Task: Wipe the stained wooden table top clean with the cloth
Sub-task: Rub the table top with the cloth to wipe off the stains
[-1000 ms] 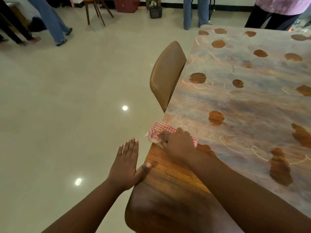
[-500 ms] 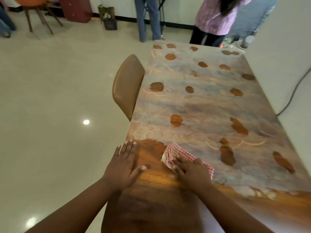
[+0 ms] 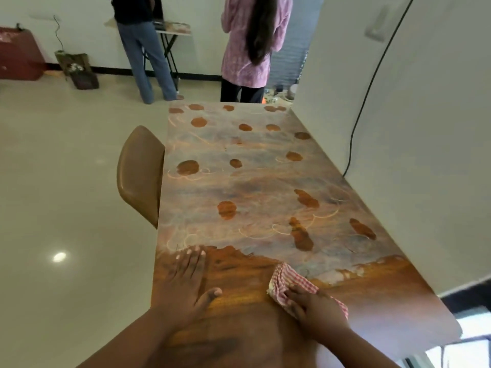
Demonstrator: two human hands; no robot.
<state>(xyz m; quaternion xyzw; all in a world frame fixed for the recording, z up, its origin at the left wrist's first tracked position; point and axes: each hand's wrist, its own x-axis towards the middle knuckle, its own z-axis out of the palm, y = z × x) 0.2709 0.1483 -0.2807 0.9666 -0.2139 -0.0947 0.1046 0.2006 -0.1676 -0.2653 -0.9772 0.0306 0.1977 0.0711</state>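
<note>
A long wooden table top [image 3: 247, 181] stretches away from me, filmed with a greyish smear and dotted with brown stain patches [image 3: 226, 209]. The near strip is bare glossy wood. My right hand [image 3: 316, 309] presses flat on a red-and-white checked cloth [image 3: 285, 278] at the boundary between the bare wood and the smear, right of centre. My left hand [image 3: 186, 285] lies flat on the bare wood near the table's left edge, fingers together, thumb out, holding nothing.
A brown padded chair [image 3: 140, 173] is tucked against the table's left edge. A white wall [image 3: 398, 128] with a black cable [image 3: 356, 134] runs along the right side. Two people [image 3: 247, 46] stand beyond the far end. Pale glossy floor spreads to the left.
My right hand has slid the cloth from the table's left edge rightward across the near strip. My left hand has come from beside the edge onto the wood. The view has swung right.
</note>
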